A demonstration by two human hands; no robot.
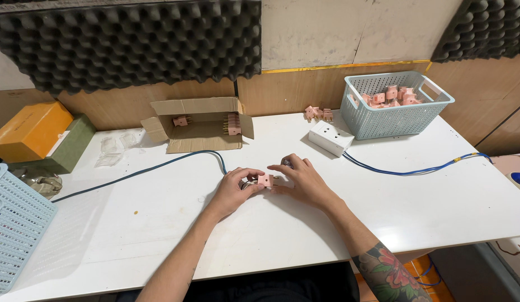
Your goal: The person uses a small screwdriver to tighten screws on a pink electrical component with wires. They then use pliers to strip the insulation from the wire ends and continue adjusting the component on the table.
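Fingers of the left hand [235,187] and right hand [299,179] are pinching one pink plug [265,180] between them above the bench [383,207], seemingly mid-assembly; pressing its parts together looks next.

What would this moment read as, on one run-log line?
left hand: holds pink plug | right hand: on the plug too | white socket box, blue basket of plugs beyond

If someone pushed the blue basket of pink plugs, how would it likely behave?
The blue basket probably slides rather than tips: it sits wide and low on the smooth white table. Its thin lattice walls may flex. The pink plugs inside would likely rattle.
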